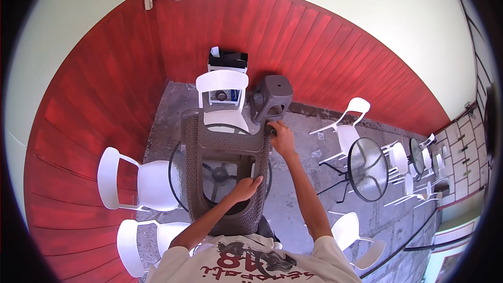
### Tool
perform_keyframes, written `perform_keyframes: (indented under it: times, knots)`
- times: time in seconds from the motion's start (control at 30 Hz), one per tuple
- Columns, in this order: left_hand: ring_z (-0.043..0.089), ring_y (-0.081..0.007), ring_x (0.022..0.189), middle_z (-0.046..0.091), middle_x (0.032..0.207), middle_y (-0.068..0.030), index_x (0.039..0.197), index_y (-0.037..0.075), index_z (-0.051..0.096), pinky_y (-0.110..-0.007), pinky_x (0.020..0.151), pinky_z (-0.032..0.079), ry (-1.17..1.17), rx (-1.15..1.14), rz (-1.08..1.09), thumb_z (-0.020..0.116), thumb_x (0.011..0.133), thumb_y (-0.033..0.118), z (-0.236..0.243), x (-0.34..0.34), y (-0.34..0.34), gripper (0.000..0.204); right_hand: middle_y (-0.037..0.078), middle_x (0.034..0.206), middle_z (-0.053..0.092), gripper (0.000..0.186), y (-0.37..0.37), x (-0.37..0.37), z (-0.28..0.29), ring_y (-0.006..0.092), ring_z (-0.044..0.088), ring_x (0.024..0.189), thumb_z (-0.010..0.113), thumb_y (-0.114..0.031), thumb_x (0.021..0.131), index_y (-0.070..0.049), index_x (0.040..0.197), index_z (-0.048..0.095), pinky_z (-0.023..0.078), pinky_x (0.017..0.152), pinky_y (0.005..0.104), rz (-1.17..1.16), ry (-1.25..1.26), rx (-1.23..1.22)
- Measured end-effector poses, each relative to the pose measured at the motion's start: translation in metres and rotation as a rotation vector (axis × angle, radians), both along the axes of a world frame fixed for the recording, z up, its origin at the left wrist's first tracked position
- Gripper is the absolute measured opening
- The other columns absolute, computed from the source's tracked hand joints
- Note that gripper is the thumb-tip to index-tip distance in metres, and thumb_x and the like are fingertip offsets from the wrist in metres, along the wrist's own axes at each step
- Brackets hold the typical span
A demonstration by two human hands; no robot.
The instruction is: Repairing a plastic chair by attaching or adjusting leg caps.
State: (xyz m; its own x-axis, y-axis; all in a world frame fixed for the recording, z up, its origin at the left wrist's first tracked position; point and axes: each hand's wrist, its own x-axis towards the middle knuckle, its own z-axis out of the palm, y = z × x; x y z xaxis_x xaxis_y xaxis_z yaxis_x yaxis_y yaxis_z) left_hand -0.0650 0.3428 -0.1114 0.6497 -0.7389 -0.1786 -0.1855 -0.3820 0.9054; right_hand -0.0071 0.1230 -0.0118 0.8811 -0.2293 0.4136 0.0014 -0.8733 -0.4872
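A brown plastic piece of furniture with a woven pattern, probably a chair (196, 178), stands in front of me over a round glass table (177, 178). Its frame has a large opening through which the glass shows. My left hand (246, 187) is closed on the inner edge of that opening, on its right side. At the upper right corner of the frame, my right hand (281, 137) is closed around a small dark thing (271, 130). Whether this is a separate object or part of the frame, I cannot make out.
A white chair (222, 81) stands beyond the table, beside a brown plastic stool (276, 86) and a rack with a black box (228, 58). More white chairs (157, 186) are at the left. Another glass table (368, 169) stands at the right. A red panelled wall (314, 57) curves behind.
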Motion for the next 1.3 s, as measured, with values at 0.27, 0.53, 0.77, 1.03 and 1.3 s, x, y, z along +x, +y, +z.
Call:
perform_keyframes:
  times: [0.27,0.53,0.77,1.03,1.3]
  knots:
    - [0.064,-0.0507,0.073,0.065,0.072,-0.0286,0.079,-0.001,0.065,-0.06,0.067,0.049,-0.309,0.012,0.061,0.037,0.109,0.047,0.013,0.0,0.007,0.064,0.011,0.101,0.064,0.046,0.041,-0.067,-0.015,0.0391,0.067,0.091,0.062,0.007,0.069,-0.011,0.11,0.071,0.056,0.075,0.0501,0.054,0.055,0.049]
    - [0.065,-0.0508,0.078,0.066,0.077,-0.029,0.091,-0.003,0.063,-0.061,0.068,0.049,-0.357,0.007,0.045,0.036,0.109,0.044,0.009,0.002,0.019,0.057,0.013,0.096,0.064,0.045,0.083,-0.137,-0.011,0.0382,0.067,0.086,0.063,0.007,0.07,-0.009,0.111,0.072,0.055,0.077,0.0466,0.102,0.206,0.234]
    - [0.066,-0.0508,0.083,0.068,0.084,-0.03,0.1,-0.004,0.061,-0.06,0.072,0.05,-0.253,0.094,0.044,0.032,0.109,0.044,0.029,0.01,0.021,0.056,0.018,0.1,0.071,0.033,0.031,-0.051,0.004,0.0366,0.071,0.093,0.073,0.001,0.079,-0.004,0.112,0.072,0.055,0.081,0.0392,-0.064,-0.053,0.358]
    - [0.065,-0.0371,0.071,0.065,0.076,-0.0117,0.102,0.006,0.062,-0.047,0.066,0.05,-0.795,-0.314,0.477,0.067,0.092,0.013,0.072,0.053,0.017,0.014,0.018,0.099,0.066,0.042,0.037,0.007,0.003,0.0427,0.066,0.091,0.064,0.007,0.074,-0.004,0.114,0.071,0.053,0.079,0.048,-0.058,-0.097,0.19]
    - [0.063,-0.0283,0.083,0.065,0.084,-0.0058,0.094,0.01,0.066,-0.042,0.074,0.047,-0.973,-0.208,0.598,0.068,0.084,0.009,0.097,0.123,-0.001,0.01,0.015,0.101,0.062,0.049,0.081,-0.053,-0.01,0.0388,0.064,0.099,0.06,0.01,0.069,-0.007,0.114,0.071,0.054,0.082,0.0482,0.001,0.009,0.12]
